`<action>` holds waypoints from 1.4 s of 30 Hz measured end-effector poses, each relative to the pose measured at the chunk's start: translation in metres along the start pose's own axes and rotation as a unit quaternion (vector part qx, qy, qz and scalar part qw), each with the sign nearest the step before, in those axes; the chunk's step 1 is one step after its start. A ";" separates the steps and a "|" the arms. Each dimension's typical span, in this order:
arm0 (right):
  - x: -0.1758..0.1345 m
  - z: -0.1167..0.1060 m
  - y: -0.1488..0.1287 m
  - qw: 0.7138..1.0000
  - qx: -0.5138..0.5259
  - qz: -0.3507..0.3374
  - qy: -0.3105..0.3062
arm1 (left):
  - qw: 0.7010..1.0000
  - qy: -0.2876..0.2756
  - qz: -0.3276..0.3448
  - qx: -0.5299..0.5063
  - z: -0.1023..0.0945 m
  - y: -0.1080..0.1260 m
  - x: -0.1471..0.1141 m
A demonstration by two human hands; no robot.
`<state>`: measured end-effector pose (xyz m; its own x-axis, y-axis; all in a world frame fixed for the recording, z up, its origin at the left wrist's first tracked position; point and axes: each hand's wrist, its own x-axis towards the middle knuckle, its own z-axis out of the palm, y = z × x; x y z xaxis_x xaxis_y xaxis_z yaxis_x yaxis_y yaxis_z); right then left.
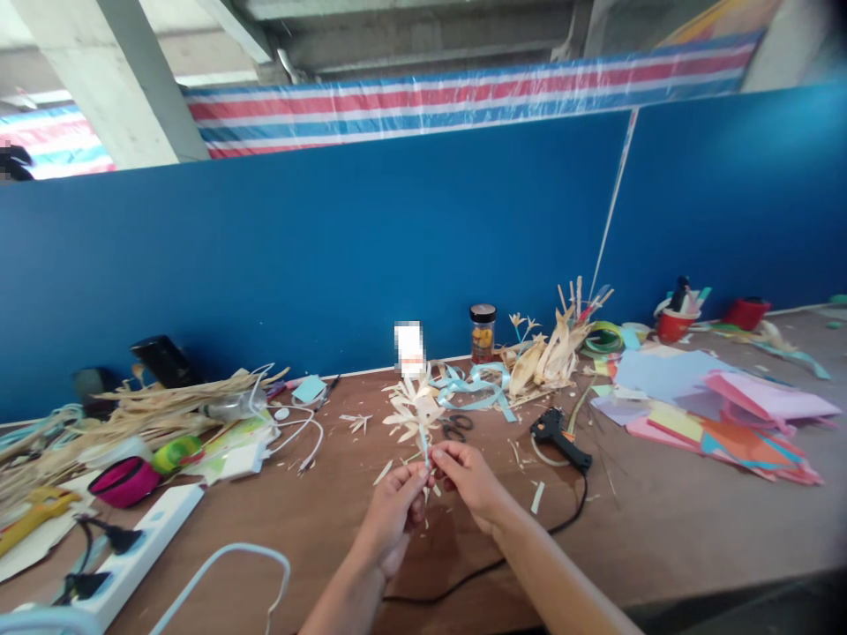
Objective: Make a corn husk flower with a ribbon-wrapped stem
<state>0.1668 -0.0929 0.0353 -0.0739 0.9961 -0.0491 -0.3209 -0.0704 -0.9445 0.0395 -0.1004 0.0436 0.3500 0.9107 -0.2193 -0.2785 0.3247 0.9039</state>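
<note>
A cream flower (411, 413) with husk-like petals stands upright in front of me, over the middle of the table. Its thin stem (424, 444), partly pale blue, runs down to my fingertips. My left hand (395, 501) is closed in a pinch at the stem's lower part. Just above and to the right, my right hand (471, 481) pinches the same stem between thumb and finger. The two hands nearly touch. Dark scissors (456, 428) lie behind the right hand, and a pale blue ribbon (480, 388) lies in loops farther back.
A black glue gun (561, 439) lies right, its cord running behind my forearms. Dried husks (556, 357) and a lidded jar (483, 333) stand along the blue partition (397, 238). Coloured paper (728, 423) covers the far right; a white power strip (152, 547) lies left.
</note>
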 end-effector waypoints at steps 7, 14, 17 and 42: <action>0.000 0.000 -0.001 1.000 -0.009 -0.001 -0.003 | 1.000 0.000 0.006 0.001 0.000 -0.002 0.001; -0.002 0.005 -0.006 0.999 0.005 0.003 0.049 | 0.992 0.048 0.054 0.102 0.001 -0.009 0.005; -0.001 0.006 -0.007 0.997 0.003 0.003 0.083 | 0.986 0.062 0.073 0.135 0.002 -0.011 0.005; -0.001 0.001 -0.002 0.990 0.134 0.041 -0.025 | 0.999 -0.017 -0.020 0.032 0.006 -0.006 -0.007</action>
<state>0.1669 -0.0941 0.0377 -0.1545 0.9830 -0.0993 -0.5499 -0.1691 -0.8180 0.0436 -0.1098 0.0420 0.3907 0.8875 -0.2442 -0.2055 0.3427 0.9167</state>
